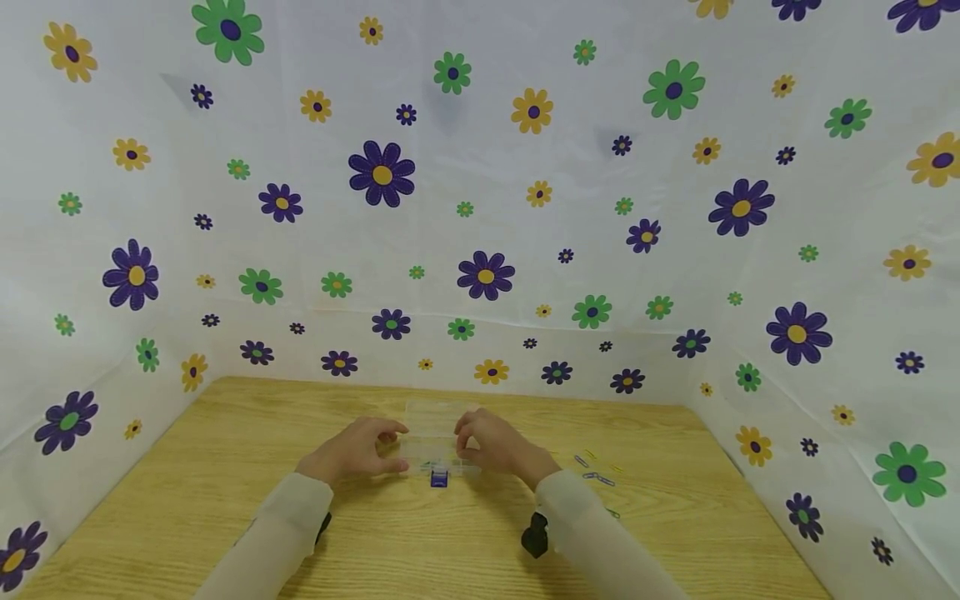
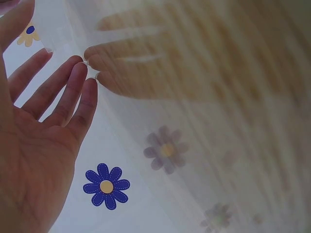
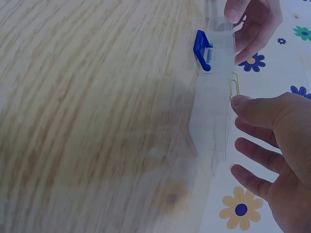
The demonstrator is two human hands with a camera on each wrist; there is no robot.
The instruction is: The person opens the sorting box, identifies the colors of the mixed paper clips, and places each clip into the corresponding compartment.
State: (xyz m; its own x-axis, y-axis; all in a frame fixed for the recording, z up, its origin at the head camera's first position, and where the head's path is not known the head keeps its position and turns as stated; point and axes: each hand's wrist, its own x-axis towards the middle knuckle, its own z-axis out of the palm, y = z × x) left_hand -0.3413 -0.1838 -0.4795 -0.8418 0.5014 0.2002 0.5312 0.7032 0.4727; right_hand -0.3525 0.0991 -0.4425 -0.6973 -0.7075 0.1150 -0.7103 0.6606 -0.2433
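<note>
A clear plastic box [image 1: 441, 446] with a blue latch [image 1: 438, 478] at its front stands on the table between both hands, its transparent lid raised at the back. On its right side, my right hand [image 1: 495, 446] pinches a yellow paper clip [image 3: 235, 85] with thumb and forefinger, just over the box rim in the right wrist view. My left hand [image 1: 352, 450] is at the box's left side, thumb and fingers apart, fingertips right at the edge. The left wrist view shows its fingers loosely extended near the table surface. Something small and green shows behind the latch.
Several loose paper clips lie to the right of my right forearm, among them a yellow clip [image 1: 590, 454], a purple clip [image 1: 581, 461] and a green clip [image 1: 613, 512]. The wood-grain table [image 1: 420, 542] is enclosed by a white flower-patterned cloth [image 1: 450, 233].
</note>
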